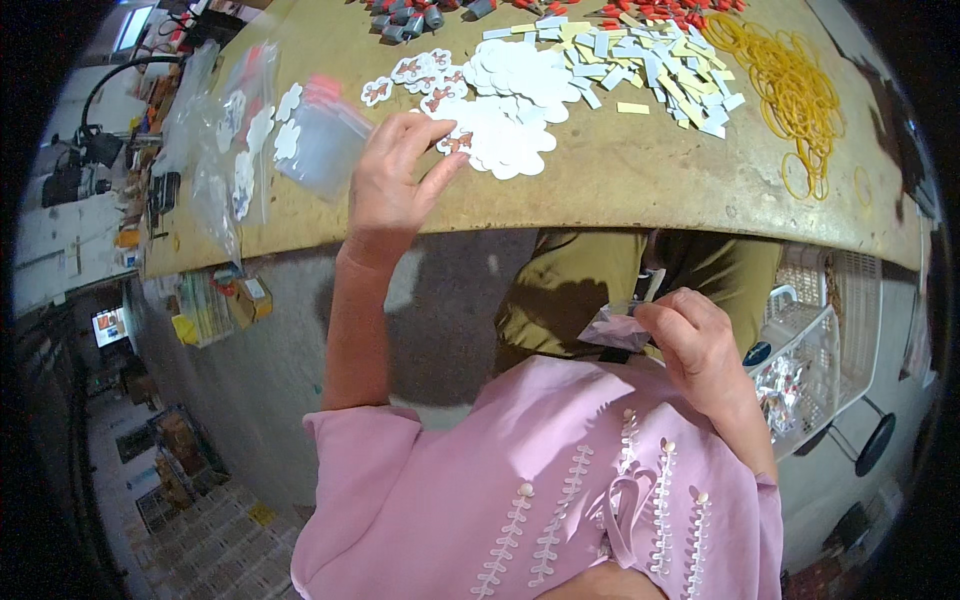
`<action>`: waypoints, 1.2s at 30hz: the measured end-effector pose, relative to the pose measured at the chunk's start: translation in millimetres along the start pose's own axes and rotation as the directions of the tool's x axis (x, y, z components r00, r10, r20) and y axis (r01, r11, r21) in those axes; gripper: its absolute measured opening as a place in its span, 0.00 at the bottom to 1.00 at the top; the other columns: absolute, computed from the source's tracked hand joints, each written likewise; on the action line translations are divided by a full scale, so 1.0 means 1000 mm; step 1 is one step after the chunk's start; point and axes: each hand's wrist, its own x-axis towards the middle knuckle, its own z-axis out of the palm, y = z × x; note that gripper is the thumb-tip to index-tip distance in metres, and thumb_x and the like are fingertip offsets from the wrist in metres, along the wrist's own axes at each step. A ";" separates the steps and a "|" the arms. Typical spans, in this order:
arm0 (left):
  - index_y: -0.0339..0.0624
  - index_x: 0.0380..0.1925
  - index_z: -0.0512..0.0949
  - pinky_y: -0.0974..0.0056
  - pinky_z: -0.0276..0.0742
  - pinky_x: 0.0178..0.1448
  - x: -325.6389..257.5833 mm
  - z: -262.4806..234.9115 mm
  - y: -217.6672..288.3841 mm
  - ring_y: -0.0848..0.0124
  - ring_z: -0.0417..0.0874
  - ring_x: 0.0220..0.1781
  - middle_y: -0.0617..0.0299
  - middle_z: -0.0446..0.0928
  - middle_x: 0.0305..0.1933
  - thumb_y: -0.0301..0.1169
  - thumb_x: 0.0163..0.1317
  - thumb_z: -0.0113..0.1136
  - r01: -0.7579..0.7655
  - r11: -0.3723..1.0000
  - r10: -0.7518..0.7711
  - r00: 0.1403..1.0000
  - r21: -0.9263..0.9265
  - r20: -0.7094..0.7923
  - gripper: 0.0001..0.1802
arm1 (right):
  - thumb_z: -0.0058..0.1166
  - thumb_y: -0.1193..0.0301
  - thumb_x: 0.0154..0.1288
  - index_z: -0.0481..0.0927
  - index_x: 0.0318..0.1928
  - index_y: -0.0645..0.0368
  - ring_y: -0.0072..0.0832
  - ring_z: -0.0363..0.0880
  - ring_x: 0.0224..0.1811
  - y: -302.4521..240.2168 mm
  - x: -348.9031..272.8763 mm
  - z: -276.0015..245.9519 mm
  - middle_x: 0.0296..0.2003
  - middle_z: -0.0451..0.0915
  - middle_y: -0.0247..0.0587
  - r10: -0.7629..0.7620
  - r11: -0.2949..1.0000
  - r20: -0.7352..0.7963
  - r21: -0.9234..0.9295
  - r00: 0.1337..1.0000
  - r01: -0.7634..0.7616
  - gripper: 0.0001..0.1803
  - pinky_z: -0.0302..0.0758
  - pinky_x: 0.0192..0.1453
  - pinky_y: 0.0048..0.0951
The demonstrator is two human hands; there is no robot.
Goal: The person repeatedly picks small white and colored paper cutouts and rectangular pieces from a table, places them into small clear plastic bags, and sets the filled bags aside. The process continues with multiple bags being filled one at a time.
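At the edge of a pile of white cloud-shaped cutouts (515,140), the thumb and forefinger of my left hand (393,172) close on the opposite edges of one cutout with a brown printed figure (459,143). More printed cutouts (415,70) lie just beyond these fingers. My right hand (692,335) is low over my lap, below the table edge, pinching a small clear plastic bag (612,328) by its top. Something pale or pinkish shows through the bag; I cannot tell whether it is inside.
Clear zip bags (325,140) lie left on the table (640,185). Along its far side are grey-and-red pieces (405,22), pale blue and yellow strips (650,70) and yellow rubber bands (795,90). White plastic baskets (850,330) with small wrapped items stand at my right.
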 end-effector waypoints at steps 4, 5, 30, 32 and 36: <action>0.37 0.49 0.88 0.56 0.83 0.52 0.004 -0.003 0.001 0.54 0.88 0.47 0.52 0.86 0.44 0.28 0.67 0.74 -0.054 0.997 0.053 0.998 0.057 0.018 0.13 | 0.65 0.80 0.54 0.84 0.44 0.62 0.47 0.84 0.39 -0.003 0.001 0.004 0.36 0.82 0.47 0.074 0.991 0.021 0.110 0.997 -0.076 0.14 0.82 0.43 0.43; 0.36 0.49 0.88 0.56 0.83 0.52 0.005 -0.004 0.000 0.54 0.88 0.46 0.52 0.86 0.44 0.27 0.67 0.73 -0.051 0.998 0.050 0.999 0.038 0.016 0.12 | 0.65 0.80 0.54 0.84 0.43 0.63 0.48 0.84 0.39 -0.002 0.000 0.003 0.37 0.82 0.47 0.064 0.994 0.021 0.092 0.998 -0.066 0.14 0.82 0.43 0.44; 0.37 0.43 0.88 0.58 0.84 0.42 0.011 -0.001 0.001 0.57 0.89 0.36 0.49 0.87 0.39 0.24 0.68 0.70 0.048 0.988 -0.040 0.997 0.145 -0.061 0.06 | 0.64 0.75 0.55 0.83 0.43 0.63 0.41 0.83 0.44 -0.005 0.001 0.002 0.40 0.80 0.44 -0.158 0.976 0.020 -0.151 0.987 0.159 0.14 0.81 0.45 0.40; 0.36 0.42 0.87 0.59 0.84 0.41 0.009 -0.002 -0.002 0.62 0.89 0.35 0.52 0.87 0.39 0.24 0.68 0.69 0.044 0.990 -0.027 0.992 0.138 -0.121 0.05 | 0.62 0.74 0.56 0.83 0.44 0.62 0.41 0.84 0.47 -0.006 0.004 -0.001 0.43 0.82 0.46 -0.191 0.958 -0.016 -0.223 0.981 0.183 0.13 0.81 0.48 0.42; 0.35 0.41 0.87 0.63 0.81 0.38 -0.002 -0.001 0.029 0.73 0.87 0.34 0.59 0.88 0.37 0.22 0.66 0.71 0.084 0.996 -0.089 0.965 -0.031 -0.248 0.05 | 0.63 0.73 0.57 0.84 0.46 0.63 0.44 0.85 0.53 -0.005 0.006 -0.004 0.51 0.84 0.50 -0.189 0.937 -0.055 -0.310 0.980 0.163 0.16 0.82 0.54 0.44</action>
